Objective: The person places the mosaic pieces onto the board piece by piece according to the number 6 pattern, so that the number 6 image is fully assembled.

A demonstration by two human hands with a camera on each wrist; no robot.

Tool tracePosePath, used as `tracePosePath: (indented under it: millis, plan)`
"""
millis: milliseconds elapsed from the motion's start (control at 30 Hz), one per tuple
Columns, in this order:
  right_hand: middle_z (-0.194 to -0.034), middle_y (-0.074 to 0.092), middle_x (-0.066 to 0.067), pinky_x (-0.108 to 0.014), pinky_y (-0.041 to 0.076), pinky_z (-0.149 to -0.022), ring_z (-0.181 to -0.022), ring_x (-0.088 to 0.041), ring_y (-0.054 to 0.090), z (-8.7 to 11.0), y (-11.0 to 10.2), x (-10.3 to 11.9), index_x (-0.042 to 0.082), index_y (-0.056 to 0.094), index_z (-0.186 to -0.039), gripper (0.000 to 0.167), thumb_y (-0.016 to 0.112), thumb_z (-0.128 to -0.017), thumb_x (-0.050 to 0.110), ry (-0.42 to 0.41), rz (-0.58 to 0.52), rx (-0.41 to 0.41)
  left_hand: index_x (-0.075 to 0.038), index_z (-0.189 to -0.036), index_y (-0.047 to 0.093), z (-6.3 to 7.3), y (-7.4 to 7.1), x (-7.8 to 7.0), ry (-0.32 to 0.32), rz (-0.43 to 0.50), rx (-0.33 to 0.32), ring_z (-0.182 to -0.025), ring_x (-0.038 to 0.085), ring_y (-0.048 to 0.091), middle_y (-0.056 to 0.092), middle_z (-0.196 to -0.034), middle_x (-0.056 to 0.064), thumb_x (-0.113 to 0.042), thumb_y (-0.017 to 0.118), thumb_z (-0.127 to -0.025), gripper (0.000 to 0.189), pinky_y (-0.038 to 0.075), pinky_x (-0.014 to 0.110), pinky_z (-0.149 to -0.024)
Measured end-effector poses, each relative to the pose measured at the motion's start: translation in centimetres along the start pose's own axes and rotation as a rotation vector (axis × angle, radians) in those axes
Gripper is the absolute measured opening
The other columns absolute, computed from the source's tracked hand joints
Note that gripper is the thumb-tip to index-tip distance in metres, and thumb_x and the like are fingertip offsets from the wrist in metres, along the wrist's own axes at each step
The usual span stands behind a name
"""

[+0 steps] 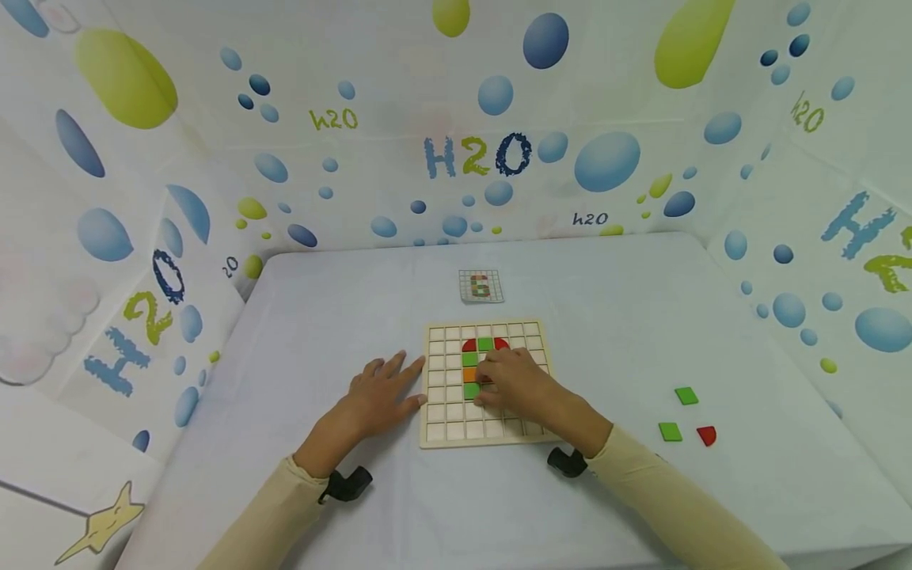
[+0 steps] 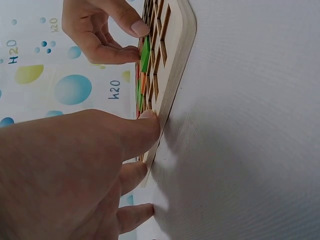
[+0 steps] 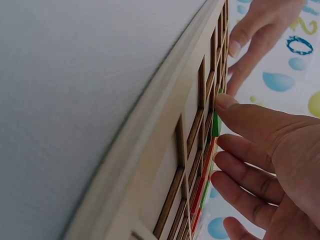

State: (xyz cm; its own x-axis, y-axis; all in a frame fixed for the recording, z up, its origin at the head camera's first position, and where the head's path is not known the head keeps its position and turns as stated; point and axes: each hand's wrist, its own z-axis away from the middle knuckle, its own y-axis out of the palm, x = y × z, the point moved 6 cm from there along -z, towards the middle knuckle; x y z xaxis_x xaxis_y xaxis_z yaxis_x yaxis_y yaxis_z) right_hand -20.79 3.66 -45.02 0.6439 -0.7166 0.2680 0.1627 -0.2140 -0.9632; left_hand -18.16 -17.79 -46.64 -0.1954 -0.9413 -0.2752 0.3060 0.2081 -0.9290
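Observation:
A wooden grid board lies on the table with colored tiles in some of its cells. My right hand is over the middle of the board, thumb and fingertip pinching a green square tile at a cell. Above that tile in the column sit an orange tile and another green tile. The top row shows a red rounded tile, a green tile and a second red rounded tile. My left hand is spread, its thumb and fingertips touching the board's left edge.
A small pattern card showing a 6 lies beyond the board. To the right on the white tablecloth are two loose green tiles and a red rounded tile. A printed curtain hangs behind and at both sides.

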Motion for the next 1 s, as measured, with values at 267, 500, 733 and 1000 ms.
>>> tracePosePath:
  millis: [267,500,733,1000]
  plan:
    - [-0.115,0.071,0.002,-0.051,0.045,-0.108,-0.115,-0.021,0.064,0.7,-0.8,-1.1,0.015,0.078,-0.113,0.031,0.083,-0.093,0.039,0.053,-0.059,0.005,-0.020,-0.167,0.034,0.0,0.0,-0.1,-0.002,0.004,0.000,-0.153,0.054,0.027,0.027,-0.173,0.020,-0.048,0.056,-0.108,0.069,0.029,0.075,-0.116]
    - [-0.111,0.071,0.000,-0.053,0.046,-0.105,-0.111,-0.021,0.064,2.4,-2.5,-3.6,0.014,0.077,-0.111,0.028,0.083,-0.094,0.035,0.097,-0.116,-0.048,-0.021,-0.167,0.035,0.1,-0.1,-0.1,-0.016,0.013,0.000,-0.153,0.055,0.027,0.027,-0.173,0.020,-0.048,0.058,-0.107,0.070,0.029,0.076,-0.116]
    - [-0.110,0.072,-0.004,-0.053,0.050,-0.097,-0.106,-0.026,0.066,4.7,-4.5,-6.9,0.008,0.076,-0.113,0.029,0.084,-0.093,0.027,0.132,-0.133,-0.131,-0.020,-0.167,0.035,0.1,-0.1,-0.2,-0.004,0.006,-0.005,-0.153,0.055,0.028,0.028,-0.172,0.021,-0.047,0.058,-0.107,0.069,0.030,0.076,-0.116]
    - [-0.114,0.071,-0.012,-0.061,0.045,-0.100,-0.112,-0.033,0.066,7.9,-6.2,-10.7,0.004,0.073,-0.118,0.031,0.083,-0.094,0.021,0.238,-0.134,-0.171,-0.018,-0.167,0.035,0.1,-0.1,0.0,0.020,-0.004,-0.017,-0.151,0.056,0.030,0.029,-0.171,0.023,-0.046,0.057,-0.108,0.069,0.032,0.077,-0.114]
